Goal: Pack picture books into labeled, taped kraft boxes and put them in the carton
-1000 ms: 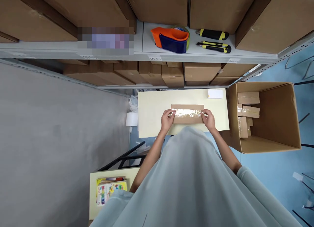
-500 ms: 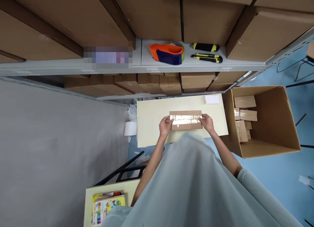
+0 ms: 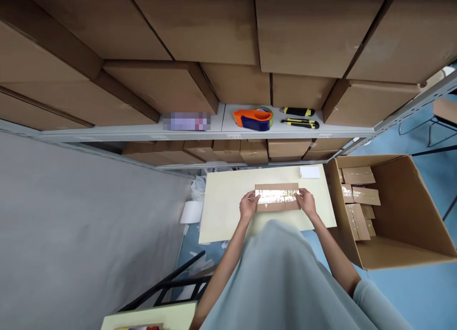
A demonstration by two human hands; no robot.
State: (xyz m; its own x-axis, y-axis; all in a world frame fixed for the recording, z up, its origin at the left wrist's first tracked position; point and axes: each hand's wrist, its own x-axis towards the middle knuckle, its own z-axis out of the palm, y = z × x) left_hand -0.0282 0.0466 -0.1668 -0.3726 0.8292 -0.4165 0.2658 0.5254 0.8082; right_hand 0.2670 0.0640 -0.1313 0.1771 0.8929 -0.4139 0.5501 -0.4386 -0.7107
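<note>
Toward the tabletop's [image 3: 221, 213] front edge, mid-width, we've got the box [image 3: 277, 205] lying flat, our left hand [image 3: 249, 205] grasping its left end and our right hand [image 3: 306, 201] its right. Tape [image 3: 276, 195] already runs along the top, so it looks sealed; more taped ones sit in the carton [image 3: 410, 254] off the right edge.

light: bright, even | glare: tape [image 3: 276, 195] | edges: wide-angle warp | focus: sharp

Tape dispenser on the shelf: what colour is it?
The tape dispenser is orange and dark blue, best seen in the head view.
</note>
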